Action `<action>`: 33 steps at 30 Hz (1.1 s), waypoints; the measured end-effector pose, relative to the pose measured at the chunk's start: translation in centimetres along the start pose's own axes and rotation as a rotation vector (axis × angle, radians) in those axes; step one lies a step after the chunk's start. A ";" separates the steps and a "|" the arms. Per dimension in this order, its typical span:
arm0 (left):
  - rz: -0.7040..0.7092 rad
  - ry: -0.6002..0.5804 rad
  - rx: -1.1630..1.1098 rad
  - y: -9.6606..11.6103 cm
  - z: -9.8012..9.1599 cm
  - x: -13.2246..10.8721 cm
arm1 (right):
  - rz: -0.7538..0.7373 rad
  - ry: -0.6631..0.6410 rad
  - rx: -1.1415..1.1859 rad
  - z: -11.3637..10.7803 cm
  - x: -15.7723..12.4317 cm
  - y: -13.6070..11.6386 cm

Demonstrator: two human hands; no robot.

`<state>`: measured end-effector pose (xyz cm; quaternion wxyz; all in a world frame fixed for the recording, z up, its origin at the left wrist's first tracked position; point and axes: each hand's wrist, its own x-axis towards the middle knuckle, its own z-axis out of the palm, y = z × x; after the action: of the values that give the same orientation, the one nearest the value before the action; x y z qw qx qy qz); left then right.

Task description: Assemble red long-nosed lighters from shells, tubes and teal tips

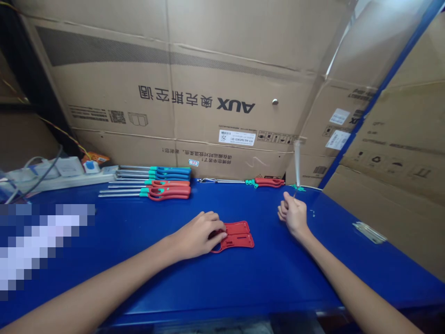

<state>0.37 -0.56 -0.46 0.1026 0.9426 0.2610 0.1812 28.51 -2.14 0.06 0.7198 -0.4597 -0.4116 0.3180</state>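
Note:
My left hand is at the left end of two red lighter casing halves lying side by side on the blue table. Its thumb and fingers are closed on the casing and hide that end. The visible inner sides show moulded ribs and slots. To the right, my right hand is raised in a loose fist, thumb uppermost. A slim, pale silvery rod stands upright from its fingertips; its exact kind is unclear. Small green pieces lie behind that hand.
Blue and red long-nosed lighters lie stacked at the back left. More red lighters lie against the cardboard wall. A power strip with plugs is at the left. A bundle of pale sticks lies at the right.

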 end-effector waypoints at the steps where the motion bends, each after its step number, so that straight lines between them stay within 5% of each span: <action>1: 0.000 -0.002 -0.001 0.0 0.0 0.0 | 0.000 -0.002 0.001 0.0 0.0 0.0; 33: -0.043 0.024 0.030 -0.2 -0.1 0.1 | -0.030 0.049 0.009 -0.3 0.5 -0.7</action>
<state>0.35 -0.32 -0.42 0.0889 0.9361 0.2850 0.1862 29.02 -2.07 0.75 0.7365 -0.4578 -0.3994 0.2976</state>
